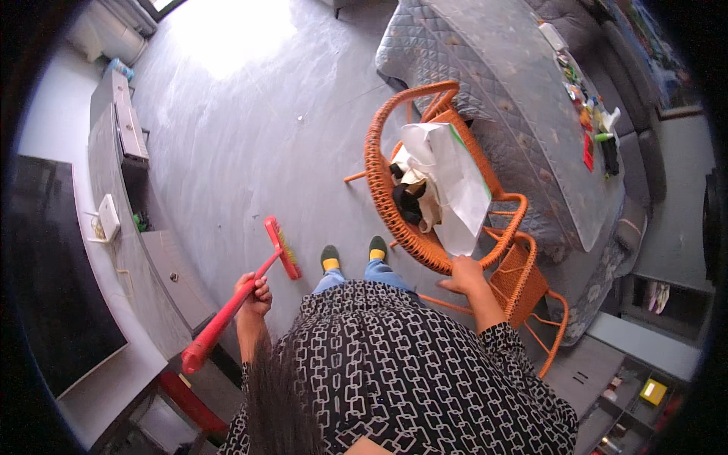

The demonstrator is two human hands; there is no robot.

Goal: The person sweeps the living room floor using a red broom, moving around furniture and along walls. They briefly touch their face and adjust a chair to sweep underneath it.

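My left hand is closed around the red handle of a broom. The broom's red head, with yellow-green bristles, is down by the grey floor left of my feet. On my right stands an orange woven armchair. My right hand is closed on the chair's near rim, beside the lower corner of a white sheet-like bag. Its fingertips are partly hidden there. The bag leans in the chair over a heap of dark and cream cloth.
Another orange woven chair stands close at my right. Beyond is a table under a quilted grey cover, with small items along its far side. A grey sofa lies behind it. A low cabinet and a dark television line the left wall.
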